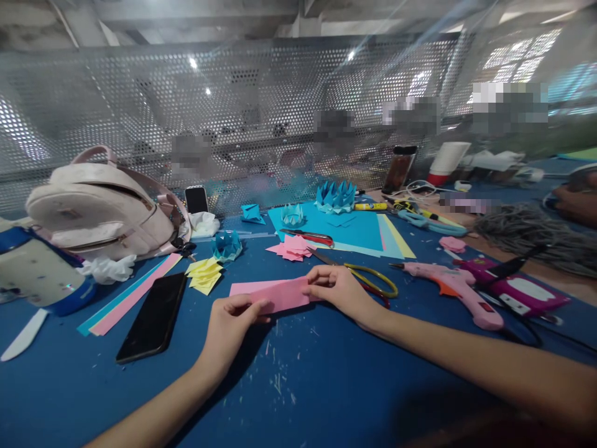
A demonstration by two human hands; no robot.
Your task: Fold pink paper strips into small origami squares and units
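A strip of pink paper (285,295) is stretched between my two hands, just above the blue table. My left hand (236,317) pinches its left part between thumb and fingers. At the other end, my right hand (338,289) grips the strip the same way. Scissors with yellow-green handles (380,279) lie right behind my right hand, their blades partly covered. Beyond the strip sit a pile of pink paper pieces (295,247) and a pile of yellow paper pieces (204,274). A folded blue paper flower (227,246) stands near them.
To the left are a black phone (153,317), paper strips (133,292), a pale backpack (105,211) and a white plastic knife (24,335). A pink glue gun (459,286) lies at right, beside a magenta box (517,289). Blue sheets (359,233) and a utility knife (310,236) lie behind.
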